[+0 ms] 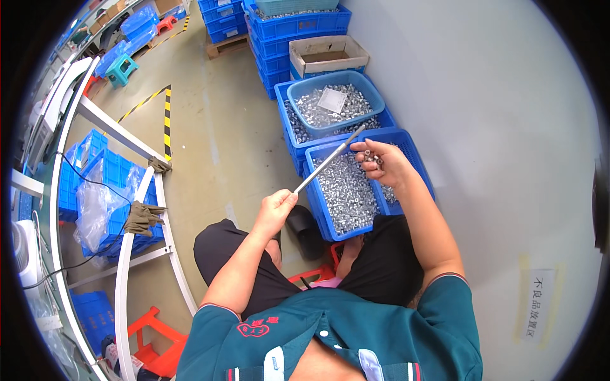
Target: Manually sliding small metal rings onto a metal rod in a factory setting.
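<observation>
My left hand (277, 211) is closed round the lower end of a slim metal rod (328, 160), which slants up and to the right. The rod's far tip comes close to my right hand (395, 166). That hand is partly curled, palm up, with several small metal nut-like pieces (375, 160) in its fingers. Both hands are above or beside a blue divided crate (325, 219) in front of my knees. Small shiny metal pieces (348, 190) fill its left compartment, and more lie in the right one, partly hidden by my right forearm.
Behind the crate, a light-blue basin (375, 95) of metal pieces rests on another crate, with a white card (332, 100) inside. Farther back stand an open carton (330, 65) and stacked blue crates (272, 47). A wall (502, 159) bounds the right; a white-framed bench (124, 273) stands left.
</observation>
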Available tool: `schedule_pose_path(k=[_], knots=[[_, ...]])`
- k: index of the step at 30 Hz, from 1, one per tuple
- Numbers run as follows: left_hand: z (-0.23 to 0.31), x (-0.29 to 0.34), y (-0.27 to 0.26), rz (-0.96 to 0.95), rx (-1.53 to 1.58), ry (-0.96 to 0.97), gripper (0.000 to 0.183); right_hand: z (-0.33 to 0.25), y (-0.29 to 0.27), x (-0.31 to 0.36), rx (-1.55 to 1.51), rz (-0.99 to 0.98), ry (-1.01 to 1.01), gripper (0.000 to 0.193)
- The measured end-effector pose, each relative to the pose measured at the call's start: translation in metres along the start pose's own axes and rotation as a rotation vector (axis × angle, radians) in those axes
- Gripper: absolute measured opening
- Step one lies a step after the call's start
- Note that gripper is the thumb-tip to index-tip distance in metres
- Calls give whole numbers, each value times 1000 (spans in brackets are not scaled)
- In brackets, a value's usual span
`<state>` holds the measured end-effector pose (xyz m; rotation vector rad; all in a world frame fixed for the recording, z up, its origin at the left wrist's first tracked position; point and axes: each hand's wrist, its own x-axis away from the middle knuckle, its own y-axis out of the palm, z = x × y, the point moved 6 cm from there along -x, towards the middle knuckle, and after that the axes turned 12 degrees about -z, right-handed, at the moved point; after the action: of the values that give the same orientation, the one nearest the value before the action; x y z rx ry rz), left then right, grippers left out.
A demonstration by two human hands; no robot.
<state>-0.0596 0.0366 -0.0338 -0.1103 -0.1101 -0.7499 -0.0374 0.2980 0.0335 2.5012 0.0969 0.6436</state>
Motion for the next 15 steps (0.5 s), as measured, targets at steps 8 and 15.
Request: schedule_pose_path(k=[8, 15], knots=[[7, 5, -1, -7, -80, 25, 28, -13, -14, -3, -31, -63, -156, 16], [7, 8, -2, -41, -122, 0, 27, -20, -10, 1, -97, -96, -203, 21]])
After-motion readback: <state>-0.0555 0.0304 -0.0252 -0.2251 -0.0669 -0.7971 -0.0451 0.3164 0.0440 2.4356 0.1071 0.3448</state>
